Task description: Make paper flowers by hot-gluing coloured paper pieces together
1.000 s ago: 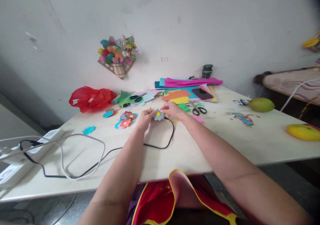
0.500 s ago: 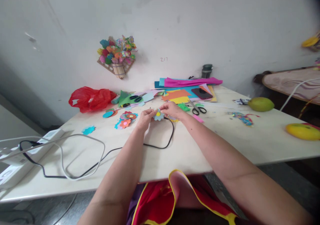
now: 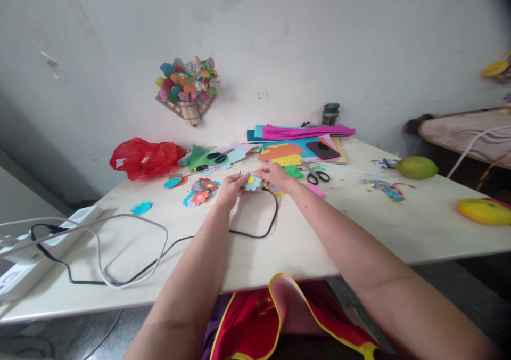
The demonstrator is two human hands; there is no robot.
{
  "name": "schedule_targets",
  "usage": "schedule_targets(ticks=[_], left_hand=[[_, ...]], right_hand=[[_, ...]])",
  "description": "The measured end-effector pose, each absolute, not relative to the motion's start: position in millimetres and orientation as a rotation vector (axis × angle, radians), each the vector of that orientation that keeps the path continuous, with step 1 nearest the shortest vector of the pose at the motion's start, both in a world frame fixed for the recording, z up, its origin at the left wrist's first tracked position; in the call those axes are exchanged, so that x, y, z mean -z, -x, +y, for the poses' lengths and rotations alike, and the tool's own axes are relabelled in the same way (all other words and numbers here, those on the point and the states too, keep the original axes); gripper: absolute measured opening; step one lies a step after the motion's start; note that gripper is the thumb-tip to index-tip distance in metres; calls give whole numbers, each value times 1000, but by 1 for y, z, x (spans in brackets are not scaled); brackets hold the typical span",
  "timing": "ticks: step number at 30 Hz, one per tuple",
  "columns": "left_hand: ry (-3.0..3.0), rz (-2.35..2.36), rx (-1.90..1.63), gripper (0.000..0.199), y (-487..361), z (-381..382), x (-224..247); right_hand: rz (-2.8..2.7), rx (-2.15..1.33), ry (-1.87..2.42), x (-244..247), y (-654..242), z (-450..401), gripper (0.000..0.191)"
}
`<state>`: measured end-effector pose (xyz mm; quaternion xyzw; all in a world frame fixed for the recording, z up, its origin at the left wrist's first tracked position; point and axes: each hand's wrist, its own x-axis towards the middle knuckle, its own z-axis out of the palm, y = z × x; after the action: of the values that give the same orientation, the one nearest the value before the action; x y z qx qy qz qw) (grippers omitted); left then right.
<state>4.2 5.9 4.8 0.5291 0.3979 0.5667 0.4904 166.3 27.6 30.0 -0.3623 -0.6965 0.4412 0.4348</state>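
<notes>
2 hands (image 3: 252, 181) hold 1 light blue paper flower (image 3: 252, 182)

the small paper flower (image 3: 253, 183) is pale blue with a yellow centre. the plastic bag (image 3: 146, 158) is red, the long folded sheet (image 3: 307, 132) magenta, the worktop (image 3: 263, 259) off-white. the apron (image 3: 251, 325) is red, edged in yellow. darker wavy stripes pattern the pale pink cover (image 3: 471, 131). the scissors (image 3: 318, 177) have black handles.

From the wearer's head, my single view faces forward and down across the table (image 3: 287, 253) toward the far wall (image 3: 287, 46), forearms close below.
</notes>
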Motion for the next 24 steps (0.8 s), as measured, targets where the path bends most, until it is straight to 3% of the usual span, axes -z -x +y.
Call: schedule_targets(ticks=[11,24], left_hand=[[-1220,970,-1380,35,2,6,-8],[-1266,1021,-1507,41,5,12,-6]], right_hand=[[-1696,-916,950,-25,-165,34,29],[-1392,-1131,930,-32,-176,35,11]])
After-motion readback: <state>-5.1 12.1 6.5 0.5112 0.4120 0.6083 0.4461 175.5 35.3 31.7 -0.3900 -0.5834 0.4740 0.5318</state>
